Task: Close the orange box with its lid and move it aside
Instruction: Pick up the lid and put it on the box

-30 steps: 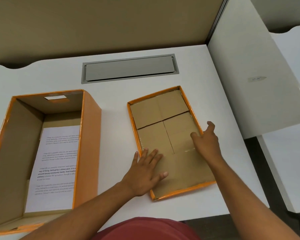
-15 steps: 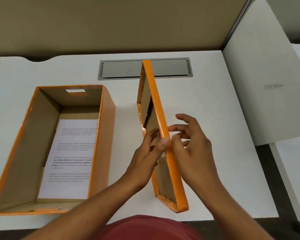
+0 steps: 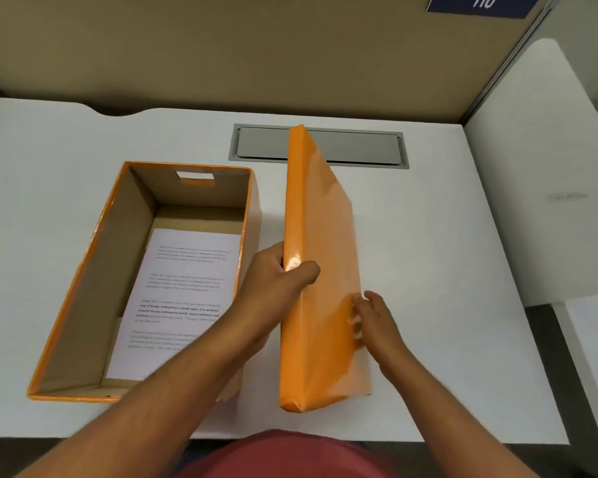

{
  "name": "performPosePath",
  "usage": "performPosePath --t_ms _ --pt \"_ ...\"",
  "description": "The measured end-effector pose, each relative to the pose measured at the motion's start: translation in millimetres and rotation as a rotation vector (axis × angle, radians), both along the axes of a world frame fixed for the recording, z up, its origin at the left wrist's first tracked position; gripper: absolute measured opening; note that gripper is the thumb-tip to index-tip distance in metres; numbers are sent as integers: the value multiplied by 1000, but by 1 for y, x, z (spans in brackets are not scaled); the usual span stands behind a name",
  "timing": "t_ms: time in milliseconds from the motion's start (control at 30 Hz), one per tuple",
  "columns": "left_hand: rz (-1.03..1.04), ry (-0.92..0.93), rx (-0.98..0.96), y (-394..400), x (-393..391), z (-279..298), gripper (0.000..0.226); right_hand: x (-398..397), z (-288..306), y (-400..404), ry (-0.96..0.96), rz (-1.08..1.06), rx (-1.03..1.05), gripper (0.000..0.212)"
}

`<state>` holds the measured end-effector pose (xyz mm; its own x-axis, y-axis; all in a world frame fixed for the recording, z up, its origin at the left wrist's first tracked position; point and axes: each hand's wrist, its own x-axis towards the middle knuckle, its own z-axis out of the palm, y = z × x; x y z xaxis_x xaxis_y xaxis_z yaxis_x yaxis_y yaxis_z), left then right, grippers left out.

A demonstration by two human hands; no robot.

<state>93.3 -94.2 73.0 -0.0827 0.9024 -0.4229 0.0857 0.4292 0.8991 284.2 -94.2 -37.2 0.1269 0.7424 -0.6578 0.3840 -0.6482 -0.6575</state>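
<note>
The left hand [image 3: 277, 281] is clenched on the long upper edge of the flat orange cardboard lid [image 3: 320, 270], the thumb [image 3: 304, 272] lying across the glossy orange outer face and the other fingers wrapped round the rim out of sight. The right hand [image 3: 373, 319] meets the lid lower down on its right edge, fingers [image 3: 358, 305] only loosely curled and pressed against the orange surface; whether they hook behind the edge or merely steady it cannot be told. Between the two hands the lid stands tilted on its long side, orange face toward the camera, its near corner low by the front of the white desk [image 3: 428, 253] and its far corner rising in front of the grey metal cable hatch [image 3: 359, 148] set into the desk (the hollow inner side is turned away toward the left). There is one lid and one open orange rectangular cardboard box [image 3: 83, 294], standing just left of the lid with a narrow strip of desk between them. The box has a brown inside, a hand slot cut in its far wall, and a single printed white sheet of paper [image 3: 187, 294] lying flat on its floor; the left forearm crosses over its near right corner. The box rim is uncovered all round. To the right of the lid the desk is bare as far as its right edge, and a bare band runs behind the box up to the tan partition [image 3: 221, 46], which carries a dark blue sign reading 110 [image 3: 482, 3].
</note>
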Motion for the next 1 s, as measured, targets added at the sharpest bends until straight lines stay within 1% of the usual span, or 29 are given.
performPosePath --t_ms 67,100,133,200,233,267,367,400,467,533,600,733,900,1000 --pt "-26 -38 -11 -3 -22 2 74 -10 -1 -3 18 -72 -8 54" --pt "-38 -38 -12 -6 -35 3 85 -16 0 -6 17 -107 28 52" --pt "-44 -40 -4 -8 -50 4 87 -23 4 -9 8 -133 71 52" --pt "-8 -37 24 -9 -83 4 80 -38 14 -14 -16 -153 157 52" --pt "22 -8 52 -9 -102 2 76 -47 19 -17 -25 -151 200 51" --pt "53 57 96 -10 -122 -1 71 -58 25 -20 -32 -142 245 50" --pt "90 403 250 -15 -188 -10 60 -97 43 -32 -39 -96 381 50" --pt "98 480 281 -19 -209 -15 58 -112 48 -37 -42 -77 419 51" --pt "130 544 282 -27 -247 -26 55 -141 52 -47 -51 -31 470 52" --pt "162 597 236 -36 -274 -37 59 -168 52 -59 -50 -3 481 53" --pt "182 612 200 -45 -292 -49 62 -189 50 -69 -54 -2 478 53" --pt "214 551 184 -60 -310 -73 58 -213 43 -80 -84 -28 504 54" --pt "219 514 181 -65 -311 -91 52 -223 37 -79 -146 -28 535 55" --pt "214 507 183 -64 -310 -95 56 -223 34 -76 -185 -18 549 55"
